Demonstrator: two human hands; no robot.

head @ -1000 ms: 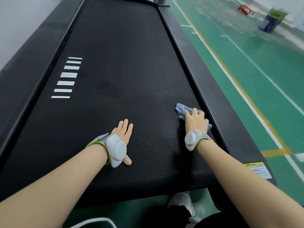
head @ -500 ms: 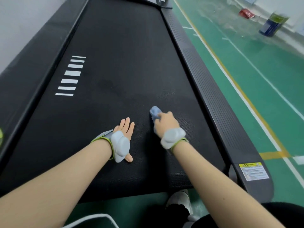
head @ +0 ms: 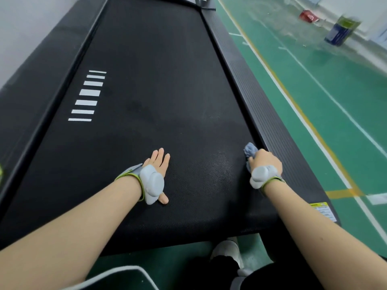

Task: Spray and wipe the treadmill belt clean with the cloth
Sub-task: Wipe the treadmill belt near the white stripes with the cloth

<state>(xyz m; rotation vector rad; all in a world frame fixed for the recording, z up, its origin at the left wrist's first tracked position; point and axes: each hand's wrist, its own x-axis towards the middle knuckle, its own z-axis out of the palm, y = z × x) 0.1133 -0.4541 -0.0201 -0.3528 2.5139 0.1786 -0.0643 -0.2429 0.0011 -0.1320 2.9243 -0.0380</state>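
The black treadmill belt fills the middle of the head view, with white stripes at its left. A crumpled blue cloth lies on the belt at its right edge, beside the ribbed side rail. My right hand grips the cloth with curled fingers and presses it onto the belt. My left hand rests flat on the belt near its rear end, fingers straight. Both wrists carry grey strapped devices. No spray bottle is in view.
Left of the belt runs the other black side rail, against a pale wall. To the right is green floor with white and yellow lines, a blue bin and a red item far off. My white shoe stands behind the treadmill.
My right hand swept the cloth left toward the belt's middle, then back right to the edge by the side rail. My left hand stayed flat in place.
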